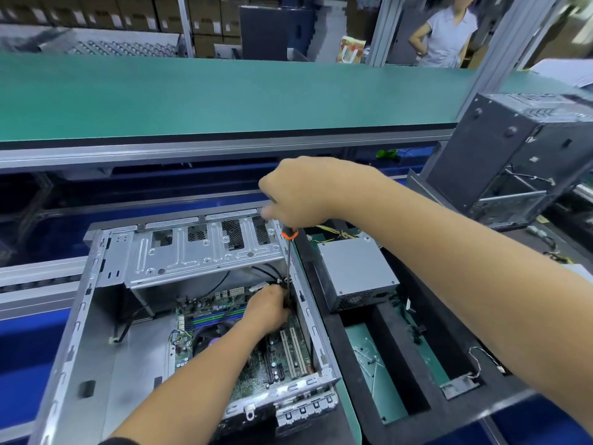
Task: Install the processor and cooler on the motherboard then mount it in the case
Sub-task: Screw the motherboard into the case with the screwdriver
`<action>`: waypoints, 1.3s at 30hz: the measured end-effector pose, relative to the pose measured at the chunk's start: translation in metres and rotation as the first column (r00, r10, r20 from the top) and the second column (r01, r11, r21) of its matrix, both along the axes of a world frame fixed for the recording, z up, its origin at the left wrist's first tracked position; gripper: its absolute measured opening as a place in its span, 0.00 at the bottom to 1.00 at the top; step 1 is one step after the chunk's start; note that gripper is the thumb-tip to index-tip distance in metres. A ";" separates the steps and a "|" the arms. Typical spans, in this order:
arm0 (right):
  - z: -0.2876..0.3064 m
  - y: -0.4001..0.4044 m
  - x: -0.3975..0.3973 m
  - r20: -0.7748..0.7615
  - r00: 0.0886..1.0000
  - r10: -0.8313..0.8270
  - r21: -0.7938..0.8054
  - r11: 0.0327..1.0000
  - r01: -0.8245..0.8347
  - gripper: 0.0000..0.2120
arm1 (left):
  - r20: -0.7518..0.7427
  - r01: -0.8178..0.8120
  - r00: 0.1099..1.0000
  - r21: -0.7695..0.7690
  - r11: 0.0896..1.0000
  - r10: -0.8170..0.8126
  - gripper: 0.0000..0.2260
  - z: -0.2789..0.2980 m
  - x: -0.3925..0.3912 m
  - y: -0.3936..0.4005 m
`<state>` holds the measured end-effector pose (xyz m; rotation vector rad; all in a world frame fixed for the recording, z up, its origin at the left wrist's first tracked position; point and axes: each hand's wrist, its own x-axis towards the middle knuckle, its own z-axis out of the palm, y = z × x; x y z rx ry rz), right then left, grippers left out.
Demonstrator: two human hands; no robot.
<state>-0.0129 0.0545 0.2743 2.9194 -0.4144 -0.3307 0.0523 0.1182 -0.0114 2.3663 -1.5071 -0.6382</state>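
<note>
A: Largest items first. Green shelf (224,94) spans the far side. Open metal case (96,332) lies on the near bench, a second dark case (500,149) stands far right.

B: Board location?

A: Motherboard (256,358) sits inside the open case, at its right half, cooler (205,340) on the board's left part, partly hidden by the forearm. Grey power supply (356,271) rests outside, just right of the case wall.

B: Hands?

A: Right hand (301,191) above the case's far right corner, fingers clenched round the handle of a screwdriver (289,248); shaft points down into the case. Left hand (268,308) inside, at the board's far right corner, fingers curled about the shaft near its tip. Tip itself hidden.
</note>
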 end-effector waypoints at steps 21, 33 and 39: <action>0.006 -0.003 -0.001 0.039 0.996 0.084 0.093 0.992 -0.087 0.05 | -0.012 -0.008 1.000 0.007 1.000 0.008 0.05 -0.002 0.000 -0.001; 0.008 -0.004 -0.002 0.036 0.995 0.096 0.107 0.989 -0.099 0.05 | -0.007 -0.005 1.000 0.006 1.000 0.005 0.06 -0.005 0.002 -0.003; -0.001 0.000 0.001 -0.003 1.000 0.024 -0.026 0.999 -0.024 0.09 | 0.001 -0.013 1.000 0.014 1.000 0.013 0.05 -0.005 0.002 -0.002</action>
